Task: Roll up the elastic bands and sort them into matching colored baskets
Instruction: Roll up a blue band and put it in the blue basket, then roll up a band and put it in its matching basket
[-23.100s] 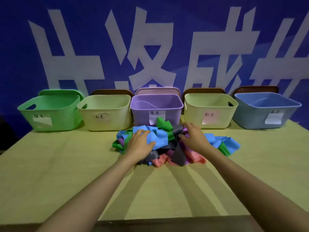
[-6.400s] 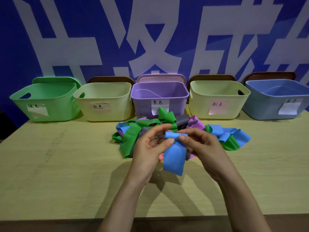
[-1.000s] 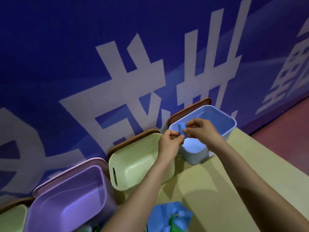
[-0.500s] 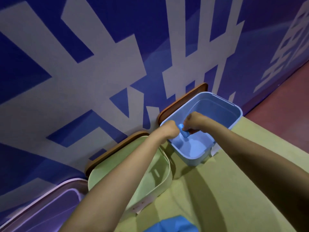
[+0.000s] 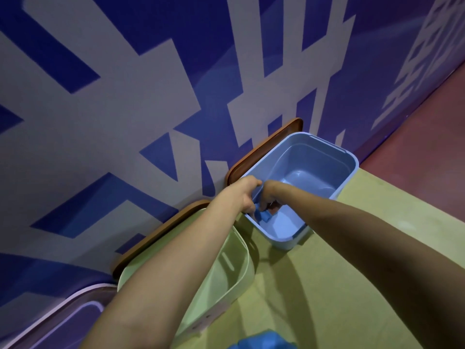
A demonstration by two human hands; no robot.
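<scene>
The placing step is in hand: the left hand (image 5: 242, 197) and right hand (image 5: 271, 197) reach into the blue basket (image 5: 352, 163) at its corner nearest the person, fingers curled, both pinching the rolled blue band (image 5: 264, 216) low inside it. Next, I judge, both must release together so the roll stays wound. Just beside the blue basket a pale green basket (image 5: 226, 278) sits under the left forearm. A brown lid (image 5: 266, 147) leans behind, and nothing blocks the drop.

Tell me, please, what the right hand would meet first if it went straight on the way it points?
Probably the floor of the blue basket: the right hand points down into it, holding the rolled blue band; depth is unclear.
</scene>
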